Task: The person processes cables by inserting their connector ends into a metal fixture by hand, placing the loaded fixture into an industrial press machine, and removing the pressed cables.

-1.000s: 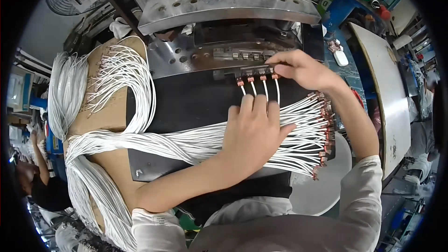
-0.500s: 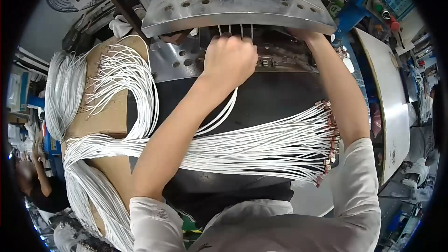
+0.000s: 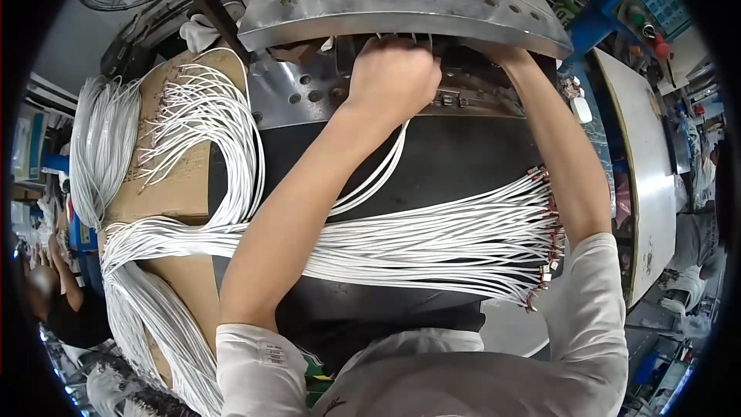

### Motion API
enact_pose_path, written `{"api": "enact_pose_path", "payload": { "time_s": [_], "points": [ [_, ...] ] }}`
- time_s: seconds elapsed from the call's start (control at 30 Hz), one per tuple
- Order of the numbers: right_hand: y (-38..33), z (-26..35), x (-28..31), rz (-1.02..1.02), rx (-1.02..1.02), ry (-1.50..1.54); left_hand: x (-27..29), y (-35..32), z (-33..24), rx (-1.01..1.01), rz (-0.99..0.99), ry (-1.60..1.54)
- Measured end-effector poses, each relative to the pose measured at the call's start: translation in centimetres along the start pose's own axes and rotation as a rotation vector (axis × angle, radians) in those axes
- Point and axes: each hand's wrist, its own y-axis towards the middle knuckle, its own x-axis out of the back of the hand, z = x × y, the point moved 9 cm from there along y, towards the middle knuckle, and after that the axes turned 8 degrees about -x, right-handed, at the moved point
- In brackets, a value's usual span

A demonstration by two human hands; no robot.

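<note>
Hands point(image 3: 395, 73) moved to the press point(image 3: 401, 22) (left holding cables point(image 3: 392, 166)).

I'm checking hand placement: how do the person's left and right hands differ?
The left hand is largely visible, while the right hand is mostly hidden by the upper metal plate. The left hand is closed around white cables; the right hand's grip cannot be seen. Both look bare where visible.

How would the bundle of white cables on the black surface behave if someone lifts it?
The white cables would probably sag, since they bend in soft curves. They may spread apart when lifted, because their right ends fan out.
</note>
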Motion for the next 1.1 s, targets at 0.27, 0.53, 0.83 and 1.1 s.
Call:
{"api": "enact_pose_path", "payload": {
  "time_s": [0.27, 0.53, 0.83, 1.1],
  "points": [
    [-2.0, 6.6, 0.5, 0.138, -0.127, 0.018, 2.4, -1.1, 0.5, 0.006, -0.145, 0.101],
    [-3.6, 10.1, 2.1, 0.002, 0.066, 0.022, 1.4, -1.6, 2.6, 0.21, -0.039, 0.129],
    [-2.9, 11.3, 3.6, 0.136, 0.102, 0.144, 2.1, -1.9, 3.3, 0.287, 0.028, 0.122],
    [-28.3, 23.3, 14.5, 1.212, 0.21, 1.56, 11.3, -22.1, -9.9, 0.197, -0.005, -1.877]
  ]
}}
